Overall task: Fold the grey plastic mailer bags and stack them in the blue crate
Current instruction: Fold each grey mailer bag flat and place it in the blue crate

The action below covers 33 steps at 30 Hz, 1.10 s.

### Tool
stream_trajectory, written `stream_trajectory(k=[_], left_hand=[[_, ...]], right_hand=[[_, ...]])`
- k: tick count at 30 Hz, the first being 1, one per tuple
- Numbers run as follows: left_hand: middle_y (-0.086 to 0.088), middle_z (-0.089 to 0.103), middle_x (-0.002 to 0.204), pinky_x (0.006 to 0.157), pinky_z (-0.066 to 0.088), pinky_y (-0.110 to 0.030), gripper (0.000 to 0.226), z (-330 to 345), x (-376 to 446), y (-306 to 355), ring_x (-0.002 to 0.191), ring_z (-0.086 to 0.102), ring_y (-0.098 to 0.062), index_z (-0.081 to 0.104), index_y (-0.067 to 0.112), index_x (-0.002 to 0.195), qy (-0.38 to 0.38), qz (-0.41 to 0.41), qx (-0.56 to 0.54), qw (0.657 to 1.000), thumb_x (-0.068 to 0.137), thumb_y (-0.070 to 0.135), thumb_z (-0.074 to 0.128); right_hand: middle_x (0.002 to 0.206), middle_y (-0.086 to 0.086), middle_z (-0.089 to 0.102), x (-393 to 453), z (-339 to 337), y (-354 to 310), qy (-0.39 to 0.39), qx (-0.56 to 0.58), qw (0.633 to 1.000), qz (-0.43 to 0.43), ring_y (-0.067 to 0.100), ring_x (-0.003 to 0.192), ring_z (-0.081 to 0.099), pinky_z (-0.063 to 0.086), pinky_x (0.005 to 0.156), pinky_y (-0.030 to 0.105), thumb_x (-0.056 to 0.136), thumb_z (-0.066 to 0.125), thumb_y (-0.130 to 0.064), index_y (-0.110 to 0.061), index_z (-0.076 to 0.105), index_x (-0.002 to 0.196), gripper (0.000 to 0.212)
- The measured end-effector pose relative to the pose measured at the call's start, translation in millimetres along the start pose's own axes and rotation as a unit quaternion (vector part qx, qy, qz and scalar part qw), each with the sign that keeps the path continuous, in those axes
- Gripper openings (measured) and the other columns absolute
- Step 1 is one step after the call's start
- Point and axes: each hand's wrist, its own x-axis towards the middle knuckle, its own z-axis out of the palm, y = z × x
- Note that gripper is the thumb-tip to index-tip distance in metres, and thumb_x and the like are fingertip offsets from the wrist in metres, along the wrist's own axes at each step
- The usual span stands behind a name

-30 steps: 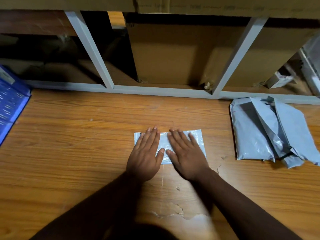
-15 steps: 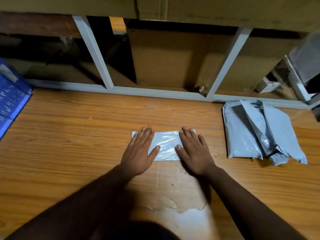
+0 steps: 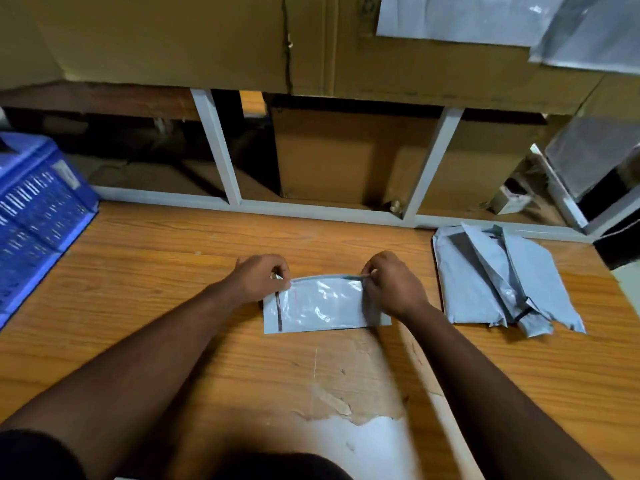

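mailer: we've got a folded grey bag flat on the wooden table, centre, near edge down, far edge lifted slightly
left hand: ours, fingers curled, pinching the bag's far left corner
right hand: ours, fingers curled, pinching the far right corner, palm over the bag's right end
pile: unfolded grey bags heaped at table right, well apart from the folded one
crate: blue crate at table's left edge, contents we can't tell
back: cardboard boxes behind a white frame
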Motion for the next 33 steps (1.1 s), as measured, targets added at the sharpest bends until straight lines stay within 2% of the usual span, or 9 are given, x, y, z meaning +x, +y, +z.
stream_trajectory(k=[3,6,11,15,20,23,26,30,33], left_hand=[[0.027,0.063,0.100,0.106,0.029,-0.035,0.015,-21,-22,11,0.101,0.047,0.007,0.068,0.037,0.101,0.126,0.055,-0.015,0.990,0.092,0.028,0.074],[0.018,0.064,0.110,0.097,0.035,-0.033,0.026,-27,-44,13,0.110,0.052,-0.003,0.073,0.030,0.112,0.189,0.150,0.009,0.970,0.091,0.014,0.074],[0.013,0.061,0.110,0.092,0.044,-0.037,0.031,12,-58,-20,0.110,0.056,-0.014,0.075,0.030,0.110,0.132,0.180,0.060,0.973,0.088,0.008,0.073],[0.018,0.059,0.110,0.095,0.040,-0.029,0.021,42,-68,-44,0.113,0.056,-0.010,0.073,0.034,0.108,0.068,0.174,0.073,0.980,0.090,0.025,0.069],[0.015,0.065,0.102,0.086,0.047,-0.031,0.023,53,-62,-38,0.100,0.058,-0.010,0.076,0.028,0.108,0.119,0.165,0.048,0.978,0.099,0.042,0.060],[0.003,0.064,0.136,0.109,0.041,-0.029,0.042,65,-44,-22,0.129,0.055,-0.017,0.066,0.018,0.136,0.141,0.139,0.061,0.978,0.106,0.038,0.043],[-0.002,0.036,0.165,0.127,0.015,-0.035,0.062,83,-27,-9,0.156,0.023,-0.017,0.039,0.012,0.158,0.095,0.113,0.109,0.983,0.109,0.046,0.020],[0.000,0.019,0.170,0.128,0.008,-0.038,0.075,101,-22,-15,0.158,0.010,-0.015,0.024,0.015,0.163,0.074,0.084,0.159,0.981,0.107,0.057,-0.003],[-0.003,0.025,0.169,0.128,0.017,-0.041,0.064,105,-22,-15,0.158,0.017,-0.018,0.029,0.013,0.162,0.092,0.089,0.173,0.977,0.111,0.045,0.006]], right_hand=[[0.109,-0.008,0.059,-19,-21,-6,0.138,0.046,0.988,-0.053,0.012,0.101,0.054,0.050,0.079,0.032,0.095,0.066,-0.022,-0.028,0.063,0.103,0.011],[0.114,-0.006,0.061,-39,-24,-2,0.185,0.070,0.971,-0.134,0.011,0.107,0.057,0.047,0.084,0.026,0.090,0.073,-0.010,-0.022,0.069,0.103,0.018],[0.126,-0.002,0.061,-48,11,12,0.114,0.063,0.984,-0.119,0.016,0.118,0.056,0.043,0.093,0.027,0.084,0.076,-0.004,-0.023,0.072,0.097,0.023],[0.126,-0.003,0.068,-54,31,24,0.009,0.024,0.993,-0.113,0.020,0.122,0.060,0.047,0.101,0.037,0.080,0.067,-0.018,-0.029,0.076,0.097,0.022],[0.141,-0.011,0.063,-53,34,4,0.062,0.016,0.988,-0.139,0.017,0.143,0.045,0.030,0.118,0.044,0.100,0.054,-0.040,-0.030,0.075,0.120,0.031],[0.159,-0.001,0.047,-32,57,-26,0.043,-0.027,0.990,-0.130,0.026,0.151,0.034,0.029,0.122,0.048,0.105,0.047,-0.029,-0.022,0.059,0.143,0.041],[0.169,0.005,0.028,-16,91,-43,-0.014,-0.073,0.990,-0.116,0.028,0.157,0.020,0.021,0.126,0.053,0.108,0.036,-0.034,-0.015,0.040,0.157,0.053],[0.172,0.005,0.016,-15,114,-42,-0.034,-0.104,0.985,-0.130,0.025,0.160,0.011,0.009,0.129,0.050,0.112,0.021,-0.039,-0.013,0.023,0.164,0.058],[0.172,0.004,0.015,-15,115,-43,-0.025,-0.115,0.985,-0.128,0.023,0.160,0.008,0.007,0.129,0.048,0.113,0.022,-0.038,-0.014,0.022,0.164,0.057]])
